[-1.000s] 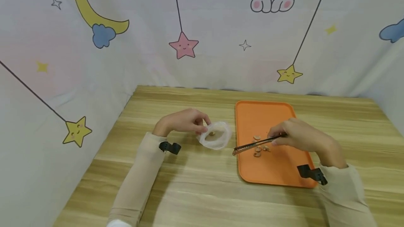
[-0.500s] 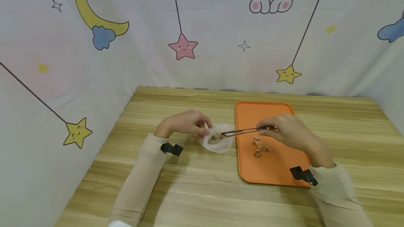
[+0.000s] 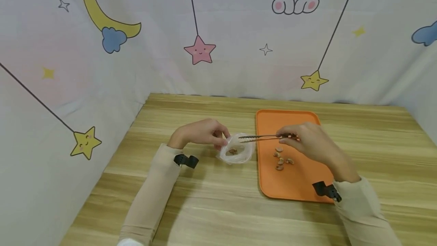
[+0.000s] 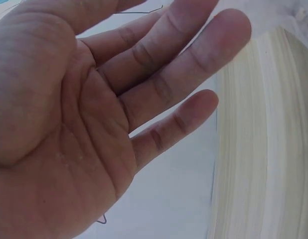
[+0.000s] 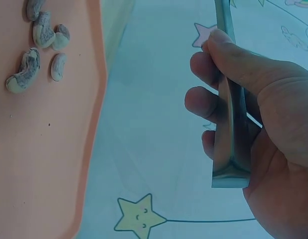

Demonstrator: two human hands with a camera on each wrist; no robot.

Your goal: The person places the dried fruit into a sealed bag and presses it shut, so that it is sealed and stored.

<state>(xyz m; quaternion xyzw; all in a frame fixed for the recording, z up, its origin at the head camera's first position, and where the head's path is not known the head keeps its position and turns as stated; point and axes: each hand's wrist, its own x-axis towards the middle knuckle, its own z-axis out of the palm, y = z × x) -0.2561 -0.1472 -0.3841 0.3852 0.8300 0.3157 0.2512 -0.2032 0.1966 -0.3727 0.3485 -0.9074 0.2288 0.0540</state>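
Observation:
A clear plastic bag (image 3: 244, 156) with its mouth spread stands left of the tray, with small brown nuts (image 3: 233, 151) inside. My left hand (image 3: 204, 132) pinches the bag's rim at its left side; in the left wrist view the other fingers of the hand (image 4: 109, 104) are extended and the bag is out of sight. My right hand (image 3: 312, 143) grips metal tongs (image 3: 263, 137), whose parted tips are over the bag's mouth with nothing visible between them. The right wrist view shows the tongs (image 5: 231, 124) between thumb and fingers of the hand (image 5: 273, 109).
An orange tray (image 3: 290, 185) lies on the wooden table (image 3: 211, 208), right of the bag. Several cashews (image 3: 280, 160) are grouped on it, also visible as nuts (image 5: 43, 31) in the right wrist view. A patterned cloth (image 3: 239, 75) hangs behind the table.
The tongs moved left and up from the tray's edge to the bag's mouth. Their tips then parted and rose slightly, and more nuts show inside the bag. The left hand shifted slightly right.

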